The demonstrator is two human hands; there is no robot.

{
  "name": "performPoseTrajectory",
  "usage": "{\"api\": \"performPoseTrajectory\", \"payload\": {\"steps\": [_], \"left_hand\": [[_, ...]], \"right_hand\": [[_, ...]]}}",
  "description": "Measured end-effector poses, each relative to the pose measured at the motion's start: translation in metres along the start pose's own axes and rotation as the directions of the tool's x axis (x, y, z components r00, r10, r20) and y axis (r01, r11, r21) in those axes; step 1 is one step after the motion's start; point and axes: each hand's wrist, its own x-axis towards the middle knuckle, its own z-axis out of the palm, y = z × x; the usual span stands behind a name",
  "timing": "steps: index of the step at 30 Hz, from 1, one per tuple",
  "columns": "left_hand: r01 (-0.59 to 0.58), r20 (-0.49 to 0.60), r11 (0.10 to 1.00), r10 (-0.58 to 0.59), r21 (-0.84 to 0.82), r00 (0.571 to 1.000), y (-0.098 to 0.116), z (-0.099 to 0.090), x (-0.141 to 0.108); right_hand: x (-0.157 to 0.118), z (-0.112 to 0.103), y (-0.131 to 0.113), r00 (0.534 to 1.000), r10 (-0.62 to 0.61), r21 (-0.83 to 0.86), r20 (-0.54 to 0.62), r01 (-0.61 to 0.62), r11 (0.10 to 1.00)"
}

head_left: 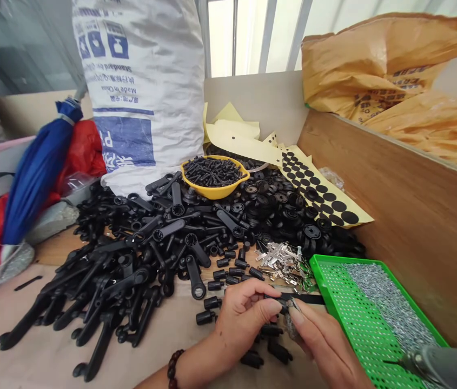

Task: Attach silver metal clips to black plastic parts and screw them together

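Observation:
My left hand (240, 316), with a beaded bracelet at the wrist, pinches a small black plastic part (280, 303) between thumb and fingers. Close against it, my right hand (319, 335) is closed around a greyish, crinkled thing (291, 324) that I cannot make out clearly. Both hands meet low in the view, right of centre. Black cylindrical parts (207, 317) lie around and beneath them. Just beyond the hands are a pile of small metal strips (283, 262) and a large heap of black crank-like handles (167, 229).
A green perforated tray (366, 335) with small metal pieces stands right, beside a wooden board (398, 227). A grey tool (447, 364) points in from the lower right. Behind are a yellow bowl (216, 192), black discs, a sticker sheet (321, 192), and a white sack (143, 81).

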Motion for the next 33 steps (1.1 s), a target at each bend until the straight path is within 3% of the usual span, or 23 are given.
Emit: {"api": "performPoseTrajectory", "payload": {"steps": [3,7,10,15,20,23,25,30,33], "left_hand": [[0.075,0.018,0.996,-0.074,-0.049,0.997,0.000,0.000,-0.001],[0.187,0.068,0.976,-0.181,-0.108,0.981,-0.002,0.001,-0.001],[0.273,0.124,0.952,-0.256,-0.142,0.959,-0.004,0.002,-0.001],[0.290,0.117,0.950,-0.277,-0.113,0.954,-0.004,0.003,-0.003],[0.172,0.111,0.984,-0.165,-0.054,0.980,-0.001,0.004,-0.005],[0.087,0.122,0.996,-0.086,-0.005,0.989,0.000,0.004,-0.005],[0.096,0.119,0.995,-0.096,0.006,0.988,-0.001,0.004,-0.004],[0.227,0.089,0.973,-0.222,-0.045,0.971,-0.007,0.003,-0.003],[0.190,0.079,0.981,-0.187,-0.040,0.979,-0.008,0.004,-0.004]], "right_hand": [[0.001,0.003,0.002,0.985,-0.171,-0.056,-0.039,0.169,0.984],[0.007,-0.005,0.001,0.905,-0.421,-0.254,-0.064,0.393,0.884],[0.010,-0.013,-0.001,0.857,-0.515,-0.359,-0.018,0.475,0.803],[0.005,-0.013,0.000,0.875,-0.484,-0.299,0.016,0.466,0.832],[-0.004,-0.004,0.002,0.962,-0.268,-0.009,0.051,0.269,0.963],[-0.006,-0.002,0.001,0.981,-0.185,0.084,0.065,0.179,0.980],[-0.005,-0.002,0.000,0.973,-0.229,0.002,0.018,0.229,0.973],[0.001,-0.003,-0.001,0.892,-0.444,-0.359,-0.087,0.388,0.849],[-0.001,-0.002,-0.001,0.932,-0.354,-0.248,-0.082,0.325,0.913]]}}
